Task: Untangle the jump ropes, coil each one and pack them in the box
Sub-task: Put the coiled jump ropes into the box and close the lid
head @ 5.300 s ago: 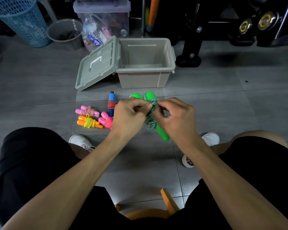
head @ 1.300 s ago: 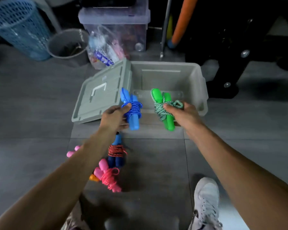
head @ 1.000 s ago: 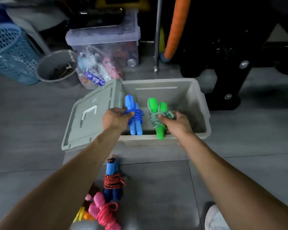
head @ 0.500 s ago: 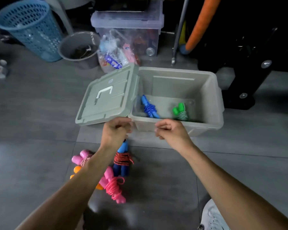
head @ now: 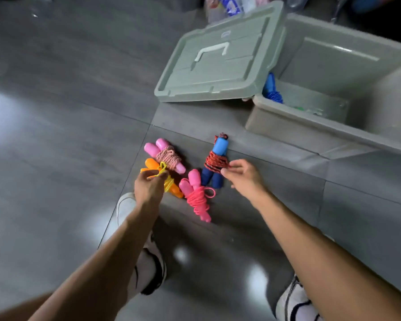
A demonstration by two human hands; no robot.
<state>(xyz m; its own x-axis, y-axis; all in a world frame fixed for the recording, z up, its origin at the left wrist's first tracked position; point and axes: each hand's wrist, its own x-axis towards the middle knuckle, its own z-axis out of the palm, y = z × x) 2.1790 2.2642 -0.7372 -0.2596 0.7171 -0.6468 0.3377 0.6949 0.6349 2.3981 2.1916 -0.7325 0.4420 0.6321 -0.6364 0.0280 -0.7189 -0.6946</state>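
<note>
Reaching low, you pinch the yellow rope loop (head: 159, 170) with your left hand (head: 148, 188) and the red-black cord (head: 215, 162) with your right hand (head: 243, 176), ready to carry both bundles toward the box (head: 310, 126) at two o'clock.

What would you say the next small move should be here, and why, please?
Probably close both hands and lift. The left hand pinches the yellow cord of the orange-handled rope, and the right hand touches the red cord on the blue-handled rope. Both bundles are coiled and lie on the floor, while the open box sits just beyond them.
</note>
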